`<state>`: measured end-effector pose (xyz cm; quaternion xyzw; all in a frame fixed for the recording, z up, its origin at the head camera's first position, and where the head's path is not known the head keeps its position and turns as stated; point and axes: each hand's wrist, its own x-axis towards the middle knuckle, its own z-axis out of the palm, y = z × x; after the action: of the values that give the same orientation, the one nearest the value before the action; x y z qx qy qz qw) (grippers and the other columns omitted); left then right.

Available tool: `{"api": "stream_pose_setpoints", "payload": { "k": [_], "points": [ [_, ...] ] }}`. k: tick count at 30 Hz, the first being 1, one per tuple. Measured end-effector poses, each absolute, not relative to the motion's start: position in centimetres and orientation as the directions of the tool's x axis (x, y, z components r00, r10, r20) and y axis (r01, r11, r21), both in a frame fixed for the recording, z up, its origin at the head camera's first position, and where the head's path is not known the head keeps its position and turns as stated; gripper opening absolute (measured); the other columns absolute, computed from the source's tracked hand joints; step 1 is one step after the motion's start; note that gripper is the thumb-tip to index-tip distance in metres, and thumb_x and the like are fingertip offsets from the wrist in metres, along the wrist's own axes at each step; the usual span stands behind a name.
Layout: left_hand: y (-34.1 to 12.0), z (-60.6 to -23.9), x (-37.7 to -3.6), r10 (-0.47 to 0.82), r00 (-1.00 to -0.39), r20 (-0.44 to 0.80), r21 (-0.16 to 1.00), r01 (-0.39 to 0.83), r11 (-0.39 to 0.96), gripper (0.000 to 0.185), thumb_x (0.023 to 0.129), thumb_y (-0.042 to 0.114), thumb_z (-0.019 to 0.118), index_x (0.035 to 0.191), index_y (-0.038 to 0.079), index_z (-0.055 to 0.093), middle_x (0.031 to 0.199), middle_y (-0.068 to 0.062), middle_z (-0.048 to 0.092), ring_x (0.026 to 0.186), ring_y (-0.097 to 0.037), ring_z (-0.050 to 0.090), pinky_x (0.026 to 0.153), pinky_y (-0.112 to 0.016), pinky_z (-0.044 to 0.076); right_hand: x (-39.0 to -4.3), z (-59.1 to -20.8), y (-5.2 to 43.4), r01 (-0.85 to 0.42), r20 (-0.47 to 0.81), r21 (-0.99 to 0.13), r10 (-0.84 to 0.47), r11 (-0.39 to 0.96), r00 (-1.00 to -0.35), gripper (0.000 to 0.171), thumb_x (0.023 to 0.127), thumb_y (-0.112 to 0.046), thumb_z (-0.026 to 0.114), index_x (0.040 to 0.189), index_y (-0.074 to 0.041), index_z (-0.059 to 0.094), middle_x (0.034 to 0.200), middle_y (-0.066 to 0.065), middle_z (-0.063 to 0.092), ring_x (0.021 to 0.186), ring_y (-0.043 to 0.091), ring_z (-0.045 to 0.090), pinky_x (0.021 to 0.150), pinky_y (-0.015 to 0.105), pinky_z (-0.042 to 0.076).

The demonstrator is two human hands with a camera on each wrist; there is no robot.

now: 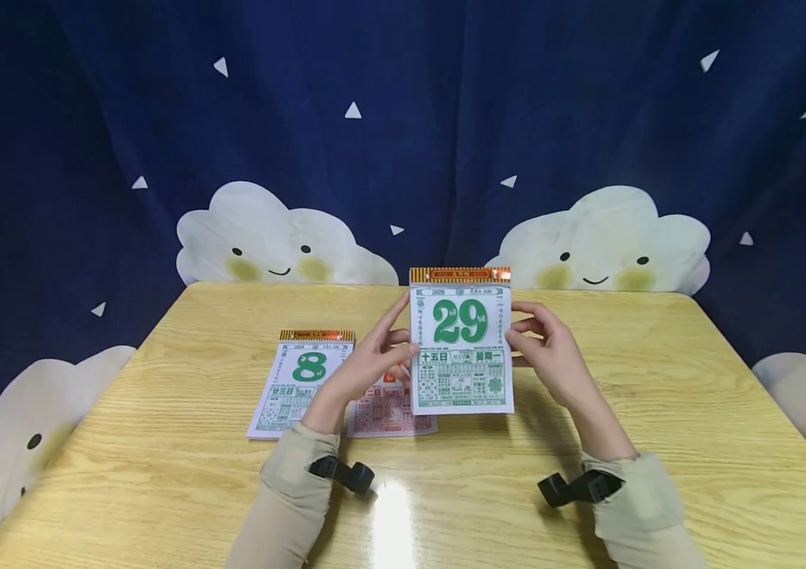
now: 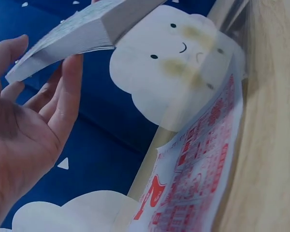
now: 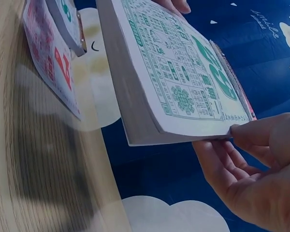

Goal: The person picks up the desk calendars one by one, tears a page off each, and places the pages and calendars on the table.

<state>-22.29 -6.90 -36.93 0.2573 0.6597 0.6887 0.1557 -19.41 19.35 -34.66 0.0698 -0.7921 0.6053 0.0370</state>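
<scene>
A thick tear-off calendar (image 1: 461,348) with a green 29 and a red-and-gold top strip is held upright above the table. My left hand (image 1: 372,359) grips its left edge, thumb on the front and fingers behind. On the opposite edge my right hand (image 1: 551,352) pinches it between thumb and fingers. The right wrist view shows the thick page block (image 3: 150,87) from below, with the right thumb on its front. A loose page with red print (image 1: 392,411) lies on the table, partly hidden behind the left hand and the raised calendar.
Another tear-off calendar (image 1: 299,387) with a green 8 lies on the table at the left, beside the red page. The wooden table (image 1: 659,379) reaches back to a dark blue curtain (image 1: 446,118) with white clouds. Black camera straps sit on both wrists.
</scene>
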Motion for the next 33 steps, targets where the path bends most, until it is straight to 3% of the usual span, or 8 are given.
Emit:
{"api": "stream_pose_setpoints", "payload": {
  "k": [5, 11, 13, 18, 23, 27, 33],
  "points": [
    [-6.3, -37.9, -22.7, 0.464, -0.868, 0.179, 0.984, 0.153, -0.095, 0.074, 0.087, 0.001, 0.055, 0.142, 0.039, 0.021, 0.077, -0.006, 0.051, 0.055, -0.019, 0.052, 0.054, -0.048, 0.052, -19.3, -34.7, 19.2, -0.168, 0.159, -0.95, -0.055, 0.262, -0.986, 0.04, 0.09, -0.005, 0.052, 0.129, -0.001, 0.042, 0.099, 0.02, 0.052, 0.07, 0.008, 0.063, 0.063, 0.031, 0.056],
    [-5.2, -38.3, -22.4, 0.33, -0.929, 0.167, 0.958, 0.232, 0.169, 0.073, 0.084, 0.009, 0.06, 0.14, 0.042, 0.027, 0.09, -0.006, 0.065, 0.065, -0.013, 0.061, 0.057, -0.049, 0.052, -19.1, -35.2, 18.8, -0.125, 0.132, -0.929, -0.004, 0.348, -0.991, 0.041, 0.087, -0.003, 0.051, 0.127, 0.001, 0.041, 0.097, 0.018, 0.052, 0.066, 0.004, 0.06, 0.06, 0.028, 0.056],
    [-5.3, -38.3, -22.4, 0.313, -0.933, 0.18, 0.952, 0.245, 0.185, 0.072, 0.084, 0.01, 0.061, 0.14, 0.041, 0.027, 0.095, -0.009, 0.066, 0.066, -0.014, 0.062, 0.058, -0.051, 0.051, -19.2, -35.2, 18.7, -0.126, 0.133, -0.926, -0.005, 0.355, -0.991, 0.042, 0.086, -0.003, 0.053, 0.127, 0.0, 0.041, 0.097, 0.018, 0.052, 0.066, 0.003, 0.059, 0.06, 0.028, 0.056],
    [-6.0, -38.2, -22.7, 0.41, -0.891, 0.197, 0.979, 0.202, -0.03, 0.071, 0.086, 0.003, 0.058, 0.141, 0.037, 0.027, 0.097, -0.01, 0.064, 0.064, -0.016, 0.06, 0.058, -0.057, 0.049, -19.4, -35.0, 18.7, -0.143, 0.143, -0.945, -0.021, 0.296, -0.989, 0.042, 0.086, -0.001, 0.055, 0.125, 0.0, 0.04, 0.097, 0.017, 0.051, 0.067, 0.004, 0.06, 0.059, 0.028, 0.055],
    [-6.7, -38.5, -22.9, 0.525, -0.828, 0.197, 0.967, 0.077, -0.242, 0.068, 0.091, -0.004, 0.047, 0.145, 0.028, 0.021, 0.106, -0.002, 0.061, 0.077, -0.014, 0.062, 0.057, -0.037, 0.054, -19.4, -34.9, 18.7, -0.155, 0.152, -0.97, -0.034, 0.189, -0.988, 0.039, 0.086, 0.001, 0.054, 0.122, 0.001, 0.04, 0.096, 0.012, 0.052, 0.068, 0.007, 0.063, 0.06, 0.029, 0.055],
    [-7.0, -38.7, -22.9, 0.572, -0.793, 0.213, 0.94, 0.007, -0.34, 0.063, 0.094, 0.001, 0.043, 0.146, 0.025, 0.017, 0.114, 0.0, 0.058, 0.085, -0.014, 0.061, 0.061, -0.029, 0.053, -19.3, -34.8, 18.8, -0.171, 0.167, -0.974, -0.037, 0.148, -0.985, 0.038, 0.086, 0.001, 0.055, 0.122, 0.0, 0.042, 0.093, 0.006, 0.053, 0.068, 0.008, 0.063, 0.059, 0.028, 0.055],
    [-7.2, -38.9, -22.8, 0.605, -0.756, 0.25, 0.886, -0.073, -0.457, 0.069, 0.091, 0.011, 0.051, 0.147, 0.023, 0.012, 0.11, -0.003, 0.062, 0.083, -0.014, 0.063, 0.062, -0.028, 0.053, -19.1, -34.8, 18.5, -0.189, 0.185, -0.978, -0.054, 0.09, -0.981, 0.04, 0.086, 0.001, 0.055, 0.124, 0.0, 0.042, 0.093, 0.002, 0.055, 0.071, 0.008, 0.064, 0.06, 0.027, 0.055]
  ]
}}
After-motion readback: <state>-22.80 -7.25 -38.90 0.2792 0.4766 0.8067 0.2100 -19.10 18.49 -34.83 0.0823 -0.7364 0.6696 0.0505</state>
